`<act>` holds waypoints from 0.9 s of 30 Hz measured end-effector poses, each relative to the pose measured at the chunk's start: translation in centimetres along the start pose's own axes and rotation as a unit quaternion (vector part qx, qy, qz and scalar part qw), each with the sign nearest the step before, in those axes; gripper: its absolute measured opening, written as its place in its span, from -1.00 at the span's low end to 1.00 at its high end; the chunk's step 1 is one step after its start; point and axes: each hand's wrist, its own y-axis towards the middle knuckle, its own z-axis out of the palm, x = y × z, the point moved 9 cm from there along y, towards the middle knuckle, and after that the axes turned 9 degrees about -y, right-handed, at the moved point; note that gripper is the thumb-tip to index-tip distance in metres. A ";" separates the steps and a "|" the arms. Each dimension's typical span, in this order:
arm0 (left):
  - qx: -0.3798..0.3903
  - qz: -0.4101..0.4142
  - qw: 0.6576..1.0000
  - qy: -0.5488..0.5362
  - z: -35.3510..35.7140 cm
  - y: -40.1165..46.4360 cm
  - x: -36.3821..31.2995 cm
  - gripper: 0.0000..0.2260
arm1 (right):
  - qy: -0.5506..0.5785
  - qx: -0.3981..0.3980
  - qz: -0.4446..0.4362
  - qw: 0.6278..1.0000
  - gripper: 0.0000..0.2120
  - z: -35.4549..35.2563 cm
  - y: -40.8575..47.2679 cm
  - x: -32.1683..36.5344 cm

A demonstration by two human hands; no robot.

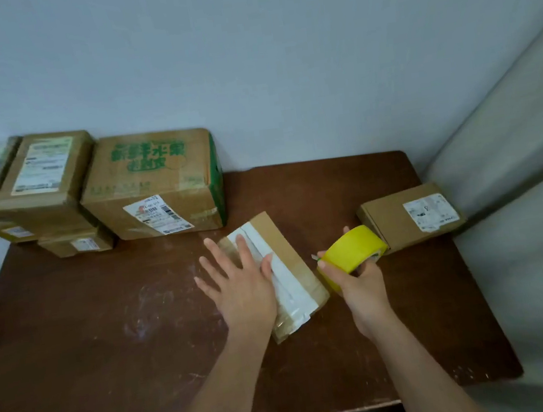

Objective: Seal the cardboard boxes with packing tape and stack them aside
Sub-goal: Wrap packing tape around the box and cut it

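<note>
Mid-table (73,335): flat box (279,239) long axis diagonal, far-left to near-right; left hand (239,286) splayed flat on it; right hand (359,280) gripping tape roll (351,248).

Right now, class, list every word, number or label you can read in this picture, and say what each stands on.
Large brown cardboard box with green print: green characters, too blurred to quote.
Its white shipping label: barcode and digits, unreadable.
White labels on the stacked brown cardboard boxes at left: too small.
White label on the small brown box at right: blurred.
Yellow tape roll: no text visible.
</note>
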 end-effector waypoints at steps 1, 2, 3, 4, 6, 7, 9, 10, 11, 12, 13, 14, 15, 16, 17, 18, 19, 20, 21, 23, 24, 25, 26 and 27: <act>-0.032 0.029 0.999 0.032 -0.6 -0.1 -1.0 -0.43 | 0.008 -0.004 -0.003 1.000 -0.28 -0.1 0.0 -0.1; -0.054 0.061 0.995 0.052 -0.8 -0.3 -2.1 -0.47 | 0.014 -0.006 -0.003 1.000 -0.28 -0.1 0.0 -0.2; -0.070 0.094 0.991 0.064 -0.6 -0.2 -3.2 -0.51 | 0.019 -0.008 -0.003 1.000 -0.27 -0.2 0.1 -0.3; -0.083 0.121 0.987 0.061 -0.3 -0.2 -4.3 -0.53 | 0.023 -0.011 -0.004 1.000 -0.26 -0.3 0.1 -0.3; -0.078 0.143 0.986 0.032 0.5 -0.4 -5.9 -0.55 | 0.035 -0.018 -0.006 0.999 -0.27 -0.6 0.2 -0.1; -0.061 0.141 0.988 0.014 1.1 -0.6 -6.3 -0.54 | 0.043 -0.020 -0.003 0.999 -0.28 -0.7 0.2 -0.2; -0.033 0.130 0.991 0.013 2.2 -0.8 -6.5 -0.45 | 0.059 -0.022 0.006 0.998 -0.29 -0.9 0.4 -0.5; -0.029 0.130 0.991 0.021 2.5 -0.9 -6.4 -0.43 | 0.064 -0.024 0.011 0.998 -0.29 -1.0 0.5 -0.7; -0.031 0.136 0.990 0.031 2.6 -1.1 -6.3 -0.43 | 0.063 -0.023 0.016 0.998 -0.29 -1.0 0.7 -1.0; -0.026 0.136 0.990 0.037 2.6 -1.2 -6.1 -0.45 | 0.059 -0.019 0.020 0.998 -0.30 -0.9 0.8 -1.1; -0.024 0.141 0.989 0.040 2.7 -1.2 -6.1 -0.47 | 0.053 -0.011 0.022 0.998 -0.32 -0.6 0.8 -1.3; -0.018 0.144 0.989 0.041 2.6 -1.2 -6.2 -0.48 | 0.052 -0.004 0.023 0.998 -0.35 -0.2 0.7 -1.2; -0.019 0.157 0.986 0.042 2.6 -1.1 -6.6 -0.50 | 0.051 0.001 0.025 0.998 -0.40 0.0 0.5 -1.2; -0.021 0.185 0.981 0.048 2.6 -1.0 -7.3 -0.51 | 0.051 0.000 0.028 0.998 -0.47 0.1 0.4 -1.2; -0.025 0.227 0.972 0.059 2.7 -1.0 -8.2 -0.52 | 0.048 -0.004 0.030 0.998 -0.53 0.0 0.4 -1.1; -0.023 0.273 0.959 0.071 2.9 -1.1 -9.1 -0.53 | 0.046 -0.011 0.030 0.998 -0.59 -0.2 0.4 -1.0; -0.017 0.311 0.947 0.077 3.1 -1.3 -9.7 -0.55 | 0.044 -0.020 0.033 0.998 -0.64 -0.5 0.6 -1.0; -0.016 0.332 0.940 0.076 3.2 -1.4 -9.8 -0.58 | 0.048 -0.028 0.035 0.998 -0.65 -0.8 0.6 -0.9; -0.017 0.335 0.939 0.073 3.3 -1.4 -9.7 -0.60 | 0.052 -0.035 0.039 0.997 -0.64 -1.1 0.6 -0.9; -0.026 0.318 0.945 0.071 2.8 -1.6 -9.3 -0.63 | 0.065 -0.044 0.050 0.996 -0.68 -1.5 0.7 -0.6; -0.037 0.310 0.948 0.069 2.5 -1.7 -9.3 -0.65 | 0.070 -0.040 0.058 0.995 -0.75 -1.5 0.7 -0.3; -0.051 0.305 0.949 0.065 2.1 -1.8 -9.3 -0.66 | 0.066 -0.032 0.060 0.995 -0.83 -1.4 0.7 0.1; -0.060 0.301 0.950 0.063 1.8 -1.8 -9.4 -0.66 | 0.057 -0.025 0.058 0.996 -0.88 -1.3 0.7 0.4; -0.065 0.301 0.949 0.061 1.5 -1.9 -9.6 -0.65 | 0.041 -0.016 0.052 0.998 -0.90 -1.3 0.7 0.6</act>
